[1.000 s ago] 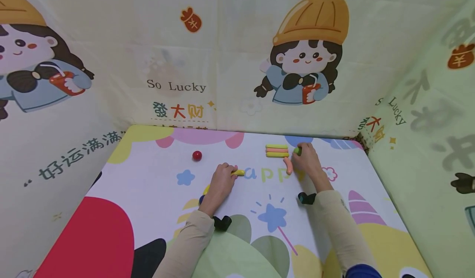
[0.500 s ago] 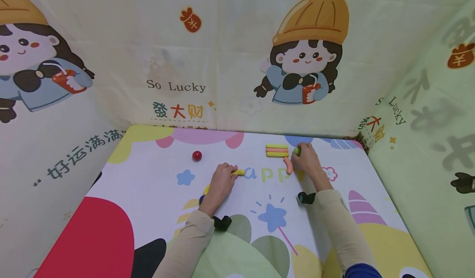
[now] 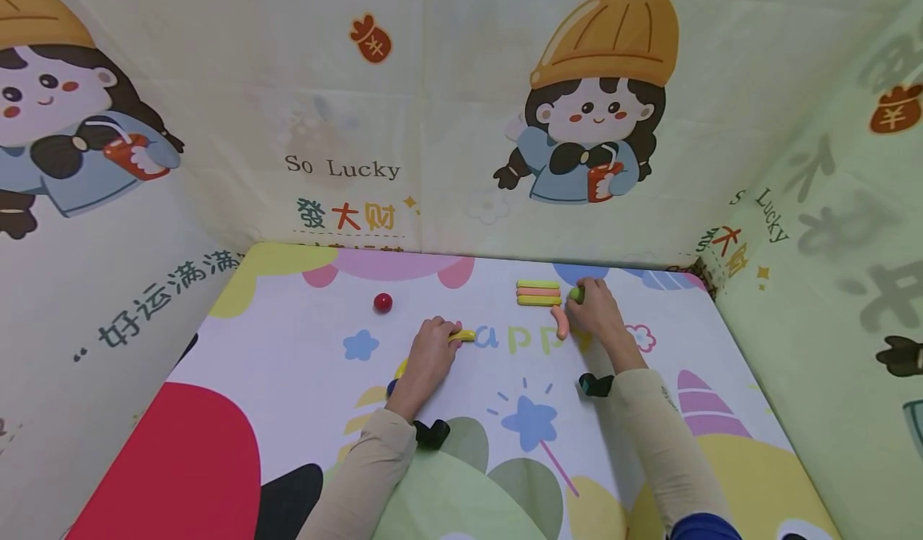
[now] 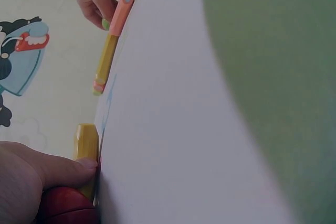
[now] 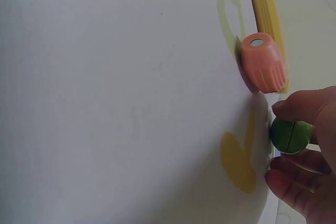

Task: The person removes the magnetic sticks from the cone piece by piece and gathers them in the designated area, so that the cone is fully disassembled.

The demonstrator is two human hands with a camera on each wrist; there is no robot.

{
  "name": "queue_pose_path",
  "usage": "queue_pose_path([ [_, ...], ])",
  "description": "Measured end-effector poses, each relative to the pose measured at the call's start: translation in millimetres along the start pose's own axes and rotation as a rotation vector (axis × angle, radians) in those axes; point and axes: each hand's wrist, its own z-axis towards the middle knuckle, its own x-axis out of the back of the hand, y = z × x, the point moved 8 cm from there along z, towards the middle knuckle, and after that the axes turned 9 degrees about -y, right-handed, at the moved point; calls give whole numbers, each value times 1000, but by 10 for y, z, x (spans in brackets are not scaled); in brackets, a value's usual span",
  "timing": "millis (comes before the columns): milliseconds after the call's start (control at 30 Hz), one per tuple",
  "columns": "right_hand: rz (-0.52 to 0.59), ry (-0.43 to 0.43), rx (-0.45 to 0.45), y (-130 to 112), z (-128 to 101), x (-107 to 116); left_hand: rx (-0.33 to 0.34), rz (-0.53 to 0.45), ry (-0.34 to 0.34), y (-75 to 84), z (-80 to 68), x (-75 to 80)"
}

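Note:
My left hand [image 3: 429,356] pinches a yellow stick [image 3: 465,336] with faceted sides, its end poking out past the thumb [image 4: 79,171]. A red ball [image 3: 383,303] lies beyond that hand; it has a seam around it. My right hand [image 3: 597,312] grips a small green ball [image 5: 290,136], also seamed, between thumb and fingers. Just left of the right hand, a curved pink piece [image 3: 560,322] with a magnet-like disc in its end rests on the table. Behind it lie a yellow-green stick [image 3: 538,284], a pink stick [image 3: 538,292] and a yellow stick [image 3: 539,301], side by side.
Beside the left forearm a blue ball [image 3: 392,387] and a curved yellow piece [image 3: 401,368] are partly hidden. The table [image 3: 303,348] carries a printed cartoon cloth. Patterned cloth walls [image 3: 461,123] close off its back and sides. Black camera mounts [image 3: 433,434] sit at both wrists.
The right hand has shifted very slightly left with the green ball. The left hand stays put with its yellow stick. The left cloth wall has swayed a little.

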Motion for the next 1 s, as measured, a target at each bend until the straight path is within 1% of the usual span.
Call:
queue_pose_path([
  [500,5,-2,-7,-4,-6,3,3,15,13,-4,6,-10],
  [1000,-2,2,6,12,7,-10,7,-3,7,-8,8,-8],
])
